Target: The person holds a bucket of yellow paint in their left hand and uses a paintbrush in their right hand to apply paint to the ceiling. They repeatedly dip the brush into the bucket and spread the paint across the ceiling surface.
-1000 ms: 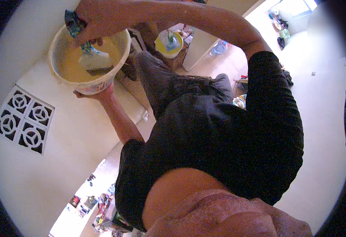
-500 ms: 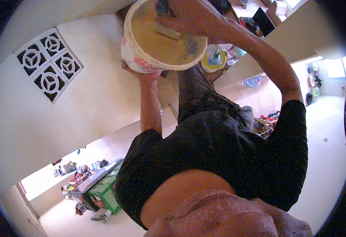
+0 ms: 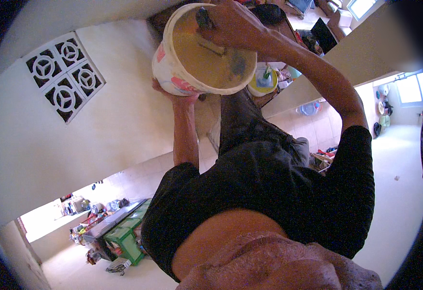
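Observation:
A white plastic bucket (image 3: 169, 67) with red markings is held up tilted, its mouth facing me. Tan residue coats the inside, with a dark patch near the right side. My left hand (image 3: 177, 95) supports the bucket from underneath, fingers curled against its lower wall and partly hidden by it. Over the bucket's mouth, my right hand (image 3: 233, 26) is closed around a dark-handled trowel (image 3: 204, 18). The tool's flat edge lies inside the bucket, against or close to the tan coating; exact contact cannot be made out.
A pale wall with a white vent-block panel (image 3: 65, 77) rises at the left. Beyond the bucket, a yellow-rimmed pail (image 3: 263, 82) stands among small items. A pale ledge or beam (image 3: 337, 63) crosses at right. Lower left are a green crate (image 3: 124, 240) and household clutter.
The bucket has shifted slightly down and right in view. My right hand and the trowel have moved a little down with it, still at the bucket's mouth. Both hands keep their grip.

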{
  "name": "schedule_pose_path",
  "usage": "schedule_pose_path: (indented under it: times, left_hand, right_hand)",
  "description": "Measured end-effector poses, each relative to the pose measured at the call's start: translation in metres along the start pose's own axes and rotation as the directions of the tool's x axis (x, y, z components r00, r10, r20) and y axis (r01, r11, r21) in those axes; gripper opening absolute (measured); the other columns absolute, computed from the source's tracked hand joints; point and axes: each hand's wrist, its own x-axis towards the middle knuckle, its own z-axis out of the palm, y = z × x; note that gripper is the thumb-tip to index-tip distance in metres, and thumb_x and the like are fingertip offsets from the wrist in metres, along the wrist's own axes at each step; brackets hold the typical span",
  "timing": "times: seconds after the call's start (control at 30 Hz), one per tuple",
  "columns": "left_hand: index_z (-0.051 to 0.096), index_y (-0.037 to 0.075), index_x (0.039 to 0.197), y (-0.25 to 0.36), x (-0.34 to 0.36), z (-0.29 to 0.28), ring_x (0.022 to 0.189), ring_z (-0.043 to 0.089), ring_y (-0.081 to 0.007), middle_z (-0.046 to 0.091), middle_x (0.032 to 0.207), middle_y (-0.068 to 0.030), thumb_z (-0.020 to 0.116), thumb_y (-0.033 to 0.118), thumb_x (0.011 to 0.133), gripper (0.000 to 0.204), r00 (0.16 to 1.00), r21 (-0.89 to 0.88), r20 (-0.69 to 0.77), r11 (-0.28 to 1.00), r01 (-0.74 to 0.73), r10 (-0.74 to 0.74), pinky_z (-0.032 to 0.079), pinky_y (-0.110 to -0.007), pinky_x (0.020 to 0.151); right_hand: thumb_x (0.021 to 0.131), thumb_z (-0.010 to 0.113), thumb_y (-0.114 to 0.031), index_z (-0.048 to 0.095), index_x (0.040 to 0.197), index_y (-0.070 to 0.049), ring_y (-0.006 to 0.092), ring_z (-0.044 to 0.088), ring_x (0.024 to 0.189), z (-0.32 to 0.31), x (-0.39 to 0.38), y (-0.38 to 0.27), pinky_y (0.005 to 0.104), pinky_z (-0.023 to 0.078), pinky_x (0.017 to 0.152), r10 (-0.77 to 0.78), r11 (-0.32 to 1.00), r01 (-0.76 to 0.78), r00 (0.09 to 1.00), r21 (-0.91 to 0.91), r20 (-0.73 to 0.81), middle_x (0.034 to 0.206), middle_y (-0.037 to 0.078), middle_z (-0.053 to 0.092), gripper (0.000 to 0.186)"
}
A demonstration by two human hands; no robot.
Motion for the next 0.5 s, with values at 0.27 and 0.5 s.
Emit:
schedule_pose_path:
  times: [0.27,0.5]
  left_hand:
    - [0.029,0.022,0.147,-0.004,0.0,-0.035,0.135,0.031,-0.038,0.031,0.15,-0.0092,0.043,0.082,0.066,0.101,0.995,-0.131,0.047,0.987,0.09,-0.085,0.031,-0.063,0.104]
    - [0.028,0.022,0.147,-0.004,-0.003,-0.022,0.135,0.031,-0.0375,0.03,0.15,-0.0086,0.043,0.082,0.067,0.101,0.995,-0.129,0.052,0.987,0.094,-0.088,0.031,-0.063,0.104]
  right_hand:
    - [0.082,0.062,-0.045,0.07,0.09,-0.009,0.0334,0.068,0.07,-0.037,-0.015,-0.025,0.0432,0.055,0.062,0.038,0.992,-0.034,0.999,-0.121,0.037,0.074,0.016,0.068,0.038]
    - [0.084,0.068,-0.032,0.071,0.078,-0.005,0.021,0.067,0.059,-0.037,-0.038,-0.001,0.0354,0.054,0.056,0.133,0.961,-0.079,0.971,0.264,-0.196,0.068,0.011,0.069,0.028]
